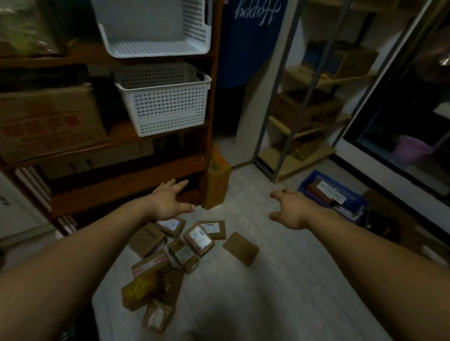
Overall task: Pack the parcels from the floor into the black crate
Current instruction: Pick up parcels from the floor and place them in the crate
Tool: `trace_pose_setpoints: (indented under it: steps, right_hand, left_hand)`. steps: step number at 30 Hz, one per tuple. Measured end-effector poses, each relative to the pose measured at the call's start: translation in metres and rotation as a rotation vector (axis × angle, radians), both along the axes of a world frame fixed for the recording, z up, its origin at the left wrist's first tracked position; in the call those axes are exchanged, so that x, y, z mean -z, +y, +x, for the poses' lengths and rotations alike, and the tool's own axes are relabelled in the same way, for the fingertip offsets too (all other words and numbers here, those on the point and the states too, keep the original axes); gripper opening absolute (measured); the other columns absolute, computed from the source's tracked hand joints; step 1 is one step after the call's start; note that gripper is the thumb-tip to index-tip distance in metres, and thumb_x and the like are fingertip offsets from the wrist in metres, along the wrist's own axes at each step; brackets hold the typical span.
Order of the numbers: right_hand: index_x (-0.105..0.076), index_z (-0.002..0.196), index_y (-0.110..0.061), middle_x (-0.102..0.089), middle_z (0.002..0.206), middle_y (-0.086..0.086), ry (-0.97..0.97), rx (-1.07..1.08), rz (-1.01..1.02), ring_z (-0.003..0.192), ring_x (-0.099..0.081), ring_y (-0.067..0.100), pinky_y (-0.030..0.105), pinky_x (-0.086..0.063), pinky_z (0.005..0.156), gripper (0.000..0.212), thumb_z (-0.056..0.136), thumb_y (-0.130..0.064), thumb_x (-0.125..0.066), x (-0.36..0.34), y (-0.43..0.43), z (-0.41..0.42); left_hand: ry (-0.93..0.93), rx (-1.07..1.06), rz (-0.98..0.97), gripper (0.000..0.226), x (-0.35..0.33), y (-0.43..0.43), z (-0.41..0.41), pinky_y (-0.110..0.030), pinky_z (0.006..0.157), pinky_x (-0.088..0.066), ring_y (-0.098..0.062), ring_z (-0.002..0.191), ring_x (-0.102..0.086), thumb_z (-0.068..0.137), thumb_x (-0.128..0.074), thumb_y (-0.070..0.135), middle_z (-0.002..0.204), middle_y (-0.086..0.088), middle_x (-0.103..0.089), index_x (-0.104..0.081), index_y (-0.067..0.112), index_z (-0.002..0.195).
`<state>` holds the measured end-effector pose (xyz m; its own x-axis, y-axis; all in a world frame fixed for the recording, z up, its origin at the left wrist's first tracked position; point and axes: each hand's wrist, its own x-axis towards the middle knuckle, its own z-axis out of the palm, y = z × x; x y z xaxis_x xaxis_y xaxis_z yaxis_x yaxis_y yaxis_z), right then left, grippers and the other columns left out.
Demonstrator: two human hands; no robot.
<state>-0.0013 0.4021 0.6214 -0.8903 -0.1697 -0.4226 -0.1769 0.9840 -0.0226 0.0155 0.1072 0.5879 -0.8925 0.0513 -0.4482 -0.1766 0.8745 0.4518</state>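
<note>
A loose heap of brown cardboard parcels [173,255] was found scattered on the pale plank floor [278,288], several of them overlapping. White labels were turned upward on a few. A yellow-taped parcel [138,290] was lodged against a red-and-white-taped parcel [151,265]. A flat plain parcel [240,248] was set just apart at the right.

Upper white basket [153,25] cropped at top edge; parcel labels [200,237] illegibly small.

L hand [169,202] + R hand [290,212] empty, fingers spread, above parcels [182,248] on floor [278,288].
</note>
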Motion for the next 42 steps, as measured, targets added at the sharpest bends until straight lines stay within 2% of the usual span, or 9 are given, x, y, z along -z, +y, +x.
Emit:
trace_pose_setpoints:
  steps: [11, 19, 21, 23, 25, 27, 30, 34, 42]
  right_hand:
    - [-0.022, 0.150, -0.022, -0.033, 0.148, 0.012, -0.102, 0.030, 0.068, 0.133, -0.036, 0.031, 0.040, -0.036, 0.108, 0.068, 0.094, -0.048, -0.048, 0.036, 0.063, -0.147]
    - [-0.013, 0.153, -0.021, -0.020, 0.157, 0.010, -0.275, -0.161, 0.030, 0.141, -0.026, 0.027, 0.035, -0.026, 0.113, 0.069, 0.097, -0.045, -0.045, 0.117, 0.102, -0.264]
    - [-0.015, 0.153, -0.020, -0.021, 0.157, 0.008, -0.316, -0.204, -0.005, 0.141, -0.027, 0.026, 0.034, -0.026, 0.113, 0.067, 0.097, -0.043, -0.046, 0.151, 0.113, -0.294]
    - [-0.019, 0.152, -0.020, -0.024, 0.156, 0.008, -0.363, -0.240, -0.027, 0.141, -0.030, 0.025, 0.035, -0.028, 0.114, 0.066, 0.096, -0.042, -0.049, 0.190, 0.125, -0.323]
    - [-0.021, 0.151, -0.020, -0.025, 0.156, 0.008, -0.432, -0.250, -0.016, 0.140, -0.032, 0.026, 0.036, -0.030, 0.113, 0.066, 0.096, -0.042, -0.049, 0.232, 0.138, -0.349]
    - [-0.019, 0.151, -0.020, -0.024, 0.156, 0.010, -0.486, -0.244, 0.007, 0.139, -0.032, 0.028, 0.036, -0.031, 0.112, 0.065, 0.097, -0.042, -0.047, 0.275, 0.147, -0.371]
    - [-0.021, 0.151, -0.019, -0.028, 0.153, 0.011, -0.522, -0.214, -0.014, 0.136, -0.037, 0.029, 0.036, -0.037, 0.108, 0.064, 0.097, -0.041, -0.048, 0.346, 0.155, -0.394]
    - [-0.023, 0.150, -0.017, -0.032, 0.150, 0.012, -0.559, -0.234, -0.026, 0.132, -0.042, 0.027, 0.033, -0.041, 0.103, 0.063, 0.097, -0.038, -0.050, 0.449, 0.158, -0.406]
    - [-0.022, 0.150, -0.019, -0.034, 0.149, 0.010, -0.502, -0.174, -0.127, 0.133, -0.041, 0.027, 0.036, -0.039, 0.106, 0.069, 0.093, -0.039, -0.055, 0.652, 0.136, -0.415]
  left_hand:
    - [-0.113, 0.092, 0.041, 0.082, 0.042, 0.061, -0.155, -0.045, 0.118, -0.007, -0.034, 0.146, 0.004, 0.089, -0.051, 0.052, 0.160, -0.008, 0.005, -0.001, 0.031, 0.150]
    - [-0.176, -0.148, 0.105, 0.080, 0.118, 0.105, -0.221, -0.041, 0.117, -0.014, -0.029, 0.147, -0.005, 0.090, -0.053, 0.047, 0.160, -0.007, -0.004, -0.006, 0.024, 0.151]
    - [-0.204, -0.289, 0.228, 0.076, 0.146, 0.126, -0.230, -0.034, 0.110, -0.028, -0.026, 0.141, -0.027, 0.092, -0.056, 0.037, 0.157, -0.008, -0.017, -0.012, 0.017, 0.151]
    - [-0.237, -0.398, 0.295, 0.067, 0.182, 0.147, -0.236, -0.022, 0.092, -0.041, -0.012, 0.113, -0.050, 0.092, -0.058, 0.025, 0.139, -0.006, -0.042, -0.022, 0.008, 0.147]
    - [-0.291, -0.440, 0.299, 0.062, 0.223, 0.169, -0.237, -0.019, 0.091, -0.040, -0.011, 0.111, -0.052, 0.090, -0.061, 0.023, 0.125, -0.003, -0.053, -0.031, 0.009, 0.143]
    - [-0.335, -0.472, 0.263, 0.075, 0.272, 0.182, -0.237, -0.029, 0.111, -0.031, -0.023, 0.134, -0.039, 0.087, -0.063, 0.036, 0.146, -0.007, -0.039, -0.025, 0.014, 0.147]
    - [-0.406, -0.489, 0.234, 0.087, 0.346, 0.195, -0.241, -0.038, 0.119, -0.018, -0.022, 0.145, -0.018, 0.084, -0.061, 0.049, 0.158, -0.004, -0.016, -0.014, 0.019, 0.151]
    - [-0.448, -0.546, 0.187, 0.087, 0.446, 0.203, -0.258, -0.038, 0.120, -0.013, -0.022, 0.147, -0.009, 0.086, -0.058, 0.051, 0.160, -0.004, -0.008, -0.010, 0.020, 0.151]
    - [-0.347, -0.663, 0.256, 0.078, 0.623, 0.216, -0.305, -0.024, 0.113, -0.016, -0.021, 0.145, -0.016, 0.090, -0.060, 0.034, 0.158, -0.005, -0.015, -0.014, 0.014, 0.150]
